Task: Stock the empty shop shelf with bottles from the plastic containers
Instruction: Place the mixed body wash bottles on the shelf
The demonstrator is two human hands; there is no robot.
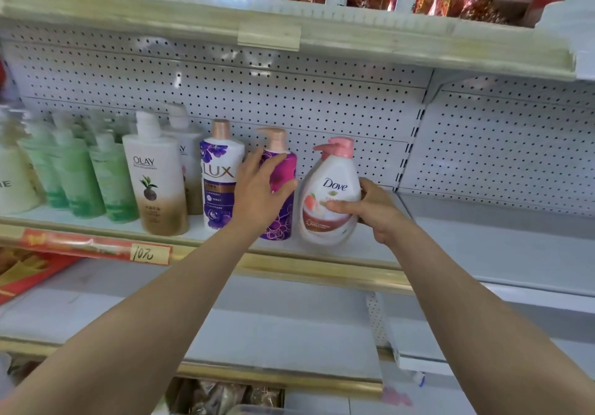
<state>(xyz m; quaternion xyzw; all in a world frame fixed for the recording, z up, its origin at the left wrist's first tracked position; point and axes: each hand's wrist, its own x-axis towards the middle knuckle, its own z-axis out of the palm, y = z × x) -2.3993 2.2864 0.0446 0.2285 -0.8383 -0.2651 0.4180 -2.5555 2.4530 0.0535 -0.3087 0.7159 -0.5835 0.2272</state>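
White Dove bottle point(330, 202) on shelf point(354, 250) — right hand point(370, 211) gripping it; left hand point(260, 195) spread on magenta bottle point(283, 218).

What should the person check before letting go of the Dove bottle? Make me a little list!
1. Right hand has a grip on the Dove bottle: ok.
2. Dove bottle standing straight: not ok, it leans, top tipped to the right.
3. Dove bottle's bottom flat on the shelf: cannot tell, the lean suggests not fully.
4. Left hand steadying the purple bottle next to it: ok, the palm rests on its front.
5. Free shelf space to the right of the Dove bottle: ok.
6. Label facing forward: ok, "Dove" reads from the front.
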